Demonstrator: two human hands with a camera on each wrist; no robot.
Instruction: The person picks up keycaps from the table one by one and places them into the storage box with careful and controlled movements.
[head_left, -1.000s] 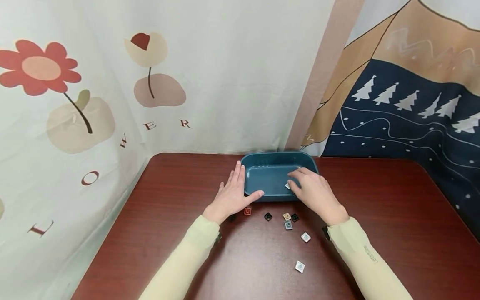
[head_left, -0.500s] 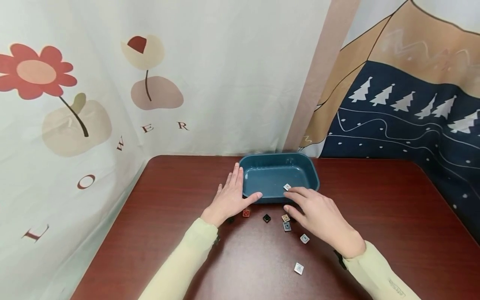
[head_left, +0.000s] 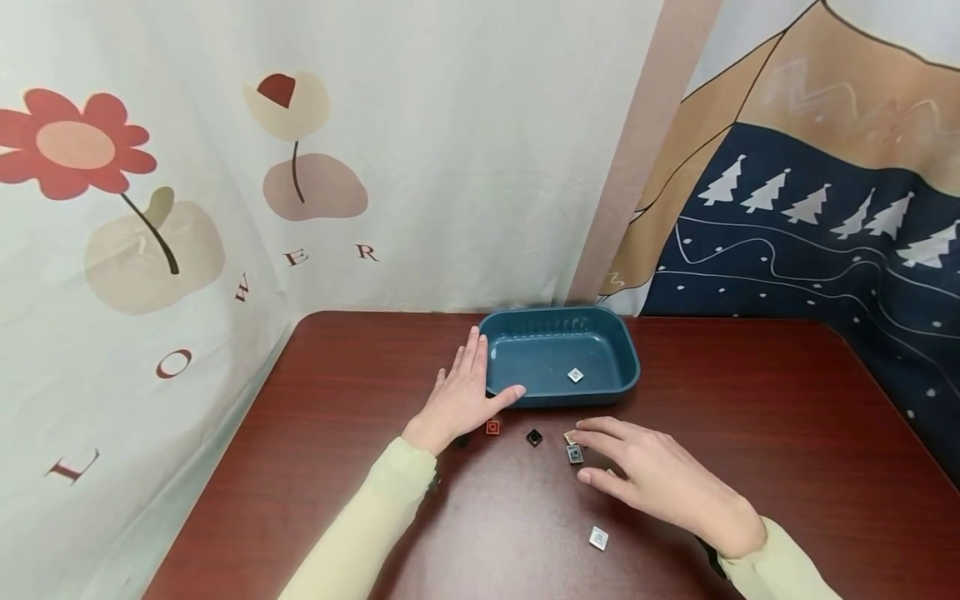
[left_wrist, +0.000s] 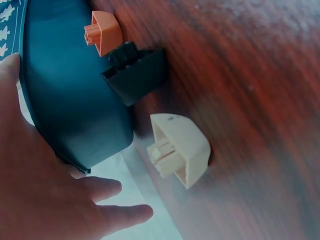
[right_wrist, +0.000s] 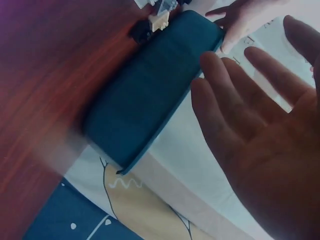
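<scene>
A white keycap (head_left: 575,375) lies inside the blue plastic tray (head_left: 558,400). My left hand (head_left: 463,392) rests against the tray's left end, fingers straight and thumb along the front rim. In front of the tray my right hand (head_left: 651,468) hovers over the keycaps, fingers loosely extended and holding nothing. By its fingertips are a beige keycap (head_left: 569,437) and a grey keycap (head_left: 574,454); another white one is mostly hidden beneath the hand. An orange keycap (left_wrist: 110,32), a black keycap (left_wrist: 140,75) and a cream keycap (left_wrist: 185,147) show their stems in the left wrist view.
A second black keycap (head_left: 534,437) lies before the tray's middle. Nearer the person is a white keycap (head_left: 598,538). The reddish-brown table (head_left: 360,375) meets a printed curtain (head_left: 465,167) behind the tray.
My right hand has drawn back out of the tray toward the person, leaving the white keycap inside, and is now over the loose keycaps. My left hand stays at the tray.
</scene>
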